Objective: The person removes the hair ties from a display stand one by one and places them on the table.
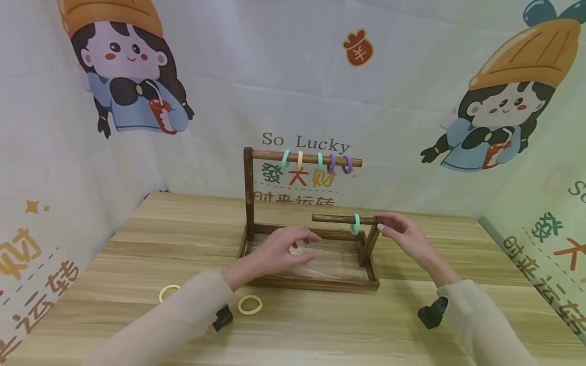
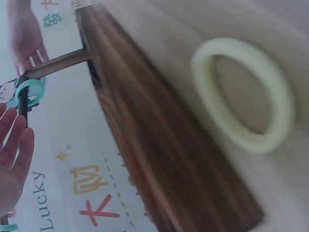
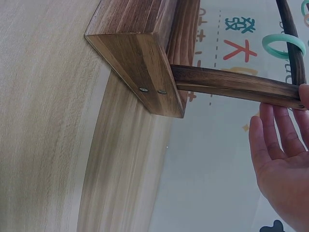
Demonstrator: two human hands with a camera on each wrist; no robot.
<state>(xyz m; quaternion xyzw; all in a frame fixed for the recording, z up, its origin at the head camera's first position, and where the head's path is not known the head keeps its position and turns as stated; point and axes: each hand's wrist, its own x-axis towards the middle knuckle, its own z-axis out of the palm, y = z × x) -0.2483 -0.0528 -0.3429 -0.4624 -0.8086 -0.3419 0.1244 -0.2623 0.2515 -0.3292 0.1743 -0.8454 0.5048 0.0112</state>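
A dark wooden rack (image 1: 316,284) with a tray base carries one tall bar and one low bar. A mint green ring (image 1: 355,224) hangs on the low bar. My right hand (image 1: 407,239) grips the top of the short post (image 3: 231,84), thumb on one side and fingertips on the other. Over the tray, my left hand (image 1: 279,251) has its fingers spread and slightly bent, with nothing between them. In the left wrist view its fingers (image 2: 17,150) appear close to the low bar and its ring.
Several rings, mint, peach and purple (image 1: 347,164), hang along the tall bar (image 1: 311,158). Two pale yellow rings lie on the table (image 1: 357,330): one ring (image 1: 250,305) before the tray, another ring (image 1: 166,291) partly behind the left sleeve. Printed cloth (image 1: 220,101) surrounds the table.
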